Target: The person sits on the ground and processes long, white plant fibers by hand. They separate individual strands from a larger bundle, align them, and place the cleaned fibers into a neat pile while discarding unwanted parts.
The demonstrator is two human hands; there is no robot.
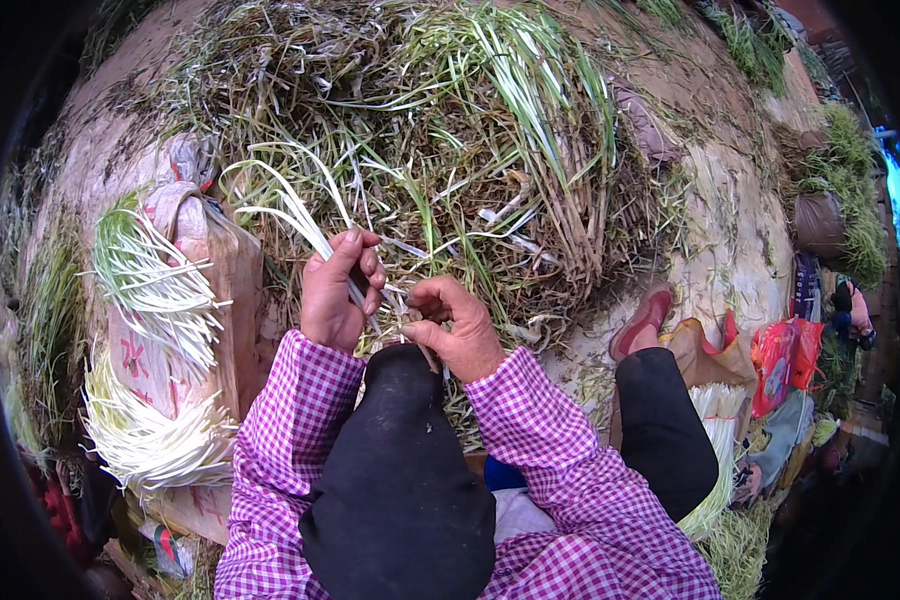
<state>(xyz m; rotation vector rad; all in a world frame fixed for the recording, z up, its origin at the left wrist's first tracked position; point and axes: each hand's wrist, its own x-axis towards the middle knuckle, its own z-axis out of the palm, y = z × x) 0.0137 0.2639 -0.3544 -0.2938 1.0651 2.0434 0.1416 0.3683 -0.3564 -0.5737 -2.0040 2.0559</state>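
In my left hand [343, 289] are a few slender white vegetable stalks [300, 215]. Their curved tops point up and to the left, and their lower ends come out below the fingers. Close beside it, my right hand [456, 324] pinches a brown, withered leaf strip [422, 346] between thumb and forefinger. The strip hangs down by my dark-clad knee. Whether it is still joined to the stalks cannot be made out. Beyond both hands spreads a large heap of uncleaned green stalks and brown leaves [450, 157], with a longer bundle of green-white stalks [529, 90] on top.
To the left, a stuffed woven sack [232, 300] carries two piles of clean stalks [165, 277]. On the right are tied white bundles [712, 420], a brown bag [701, 349] and a red plastic bag [784, 360]. My red shoe [645, 319] stands on the ground near the heap.
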